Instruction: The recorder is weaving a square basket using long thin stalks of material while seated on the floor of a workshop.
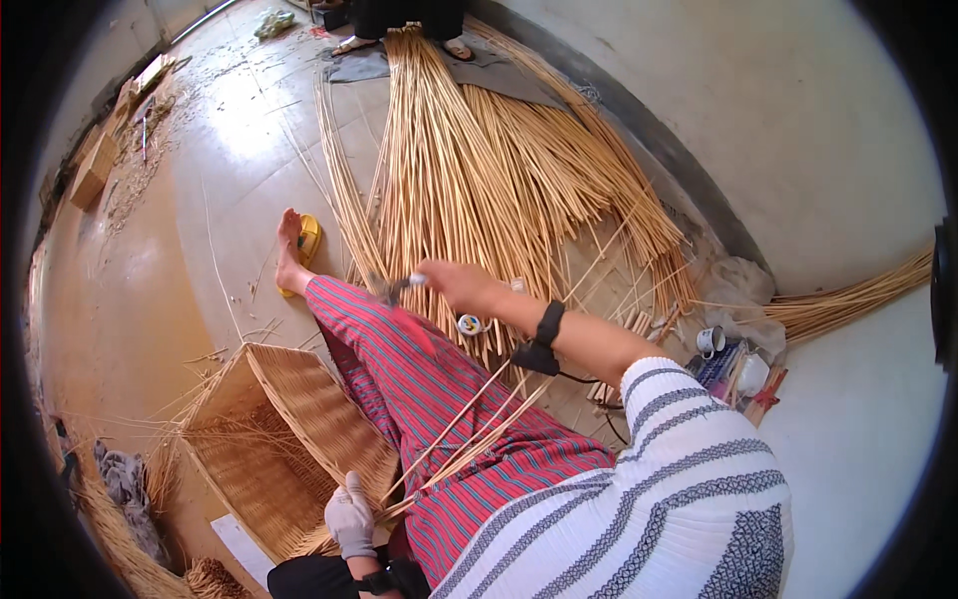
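My left hand (349,515), in a pale work glove, grips the near rim of a woven wicker basket (317,399). The basket lies tipped beside my left leg, with loose strands sticking out at its far left edge. Long pale wicker rods (461,427) run from near that hand across my striped red lap. Bare and raised over my knee, my right hand (457,286) is closed around a hand tool (397,290) with a grey metal part. A red part trails below it, but motion blur hides its exact kind.
A big fan of wicker rods (449,160) covers the floor ahead, with another person's feet (457,48) at its far end. To the right stand a white mug (710,341) and a bundle of rods (848,295). Wooden blocks (95,172) lie far left.
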The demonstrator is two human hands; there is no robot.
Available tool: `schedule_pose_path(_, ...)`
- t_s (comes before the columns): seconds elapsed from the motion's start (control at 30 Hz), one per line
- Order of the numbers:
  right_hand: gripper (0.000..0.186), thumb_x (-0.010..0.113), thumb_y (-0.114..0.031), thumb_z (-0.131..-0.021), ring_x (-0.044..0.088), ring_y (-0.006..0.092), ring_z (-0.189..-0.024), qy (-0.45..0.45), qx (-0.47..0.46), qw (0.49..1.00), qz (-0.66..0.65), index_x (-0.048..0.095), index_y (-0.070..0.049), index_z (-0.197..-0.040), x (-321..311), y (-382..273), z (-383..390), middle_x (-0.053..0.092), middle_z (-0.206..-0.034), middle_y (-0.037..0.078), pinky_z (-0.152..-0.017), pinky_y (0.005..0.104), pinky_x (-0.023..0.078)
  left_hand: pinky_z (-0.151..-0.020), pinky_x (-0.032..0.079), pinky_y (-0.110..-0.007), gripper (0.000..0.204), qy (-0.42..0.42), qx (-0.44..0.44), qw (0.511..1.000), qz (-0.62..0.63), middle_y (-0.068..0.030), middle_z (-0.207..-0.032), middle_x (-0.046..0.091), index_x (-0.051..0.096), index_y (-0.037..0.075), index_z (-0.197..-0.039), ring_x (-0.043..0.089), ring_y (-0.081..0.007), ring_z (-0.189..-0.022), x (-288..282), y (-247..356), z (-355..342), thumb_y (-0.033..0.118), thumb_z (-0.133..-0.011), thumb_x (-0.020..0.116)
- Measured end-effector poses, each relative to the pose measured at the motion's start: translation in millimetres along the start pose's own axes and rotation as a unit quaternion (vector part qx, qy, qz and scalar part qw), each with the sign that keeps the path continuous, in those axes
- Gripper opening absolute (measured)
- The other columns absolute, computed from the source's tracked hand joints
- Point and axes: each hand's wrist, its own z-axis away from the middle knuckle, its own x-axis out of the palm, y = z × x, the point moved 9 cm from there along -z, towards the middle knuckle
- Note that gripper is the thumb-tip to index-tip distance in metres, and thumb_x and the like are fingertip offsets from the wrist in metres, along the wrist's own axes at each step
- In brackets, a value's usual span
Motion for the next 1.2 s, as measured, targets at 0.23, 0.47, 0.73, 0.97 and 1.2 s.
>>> schedule_pose_path(0.23,0.099,0.066,-0.075,-0.077,0.059,0.0398,-0.122,-0.124,0.018,0.988,0.088,0.049,-0.003,-0.142,83,-24,28,0.061,-0.131,0.025,-0.101,0.0460,0.047,-0.076,0.048,-0.052,0.052,-0.029,0.063,0.995,0.076,-0.0253,-0.087,0.067,0.066,0.001,-0.095,0.063,-0.0463,-0.089,-7,11,6,0.051,-0.099,0.051)
schedule_pose_path(0.47,0.074,0.081,-0.054,-0.075,0.067,0.0277,-0.096,-0.105,0.029,0.991,-0.074,0.061,0.003,-0.116,76,-48,16,0.068,-0.104,0.016,-0.087,0.0388,0.052,-0.083,0.051,-0.046,0.048,-0.032,0.015,0.993,0.110,-0.0214,-0.096,0.070,0.068,0.008,-0.108,0.065,-0.0421,-0.096,-2,-3,10,0.052,-0.097,0.056)
schedule_pose_path(0.73,0.031,0.065,-0.034,-0.096,0.069,0.0213,-0.077,-0.509,0.333,0.651,-0.454,0.063,-0.003,-0.097,189,-163,166,0.070,-0.088,0.009,-0.069,0.0366,0.058,-0.078,0.052,-0.045,0.014,0.122,0.084,0.985,0.086,-0.0124,-0.095,0.065,0.068,0.011,-0.102,0.066,-0.0340,-0.092,-89,18,-20,0.022,-0.095,0.062)
schedule_pose_path(0.97,0.039,0.063,-0.047,-0.090,0.062,0.0183,-0.068,-0.553,0.314,0.684,-0.358,0.057,-0.009,-0.097,240,-188,215,0.062,-0.079,0.005,-0.070,0.0385,0.054,-0.082,0.051,-0.044,0.024,-0.033,0.296,0.917,-0.267,-0.0149,-0.100,0.062,0.071,0.014,-0.095,0.063,-0.0354,-0.098,-70,86,-40,0.008,-0.072,0.064)
schedule_pose_path(1.2,0.043,0.065,-0.048,-0.087,0.062,0.0195,-0.068,-0.548,0.326,0.685,-0.352,0.057,-0.008,-0.102,252,-186,216,0.060,-0.079,0.006,-0.069,0.0379,0.055,-0.081,0.052,-0.043,0.027,-0.063,0.295,0.931,-0.206,-0.0173,-0.096,0.062,0.076,0.018,-0.093,0.064,-0.0361,-0.093,-66,77,-49,0.007,-0.073,0.062)
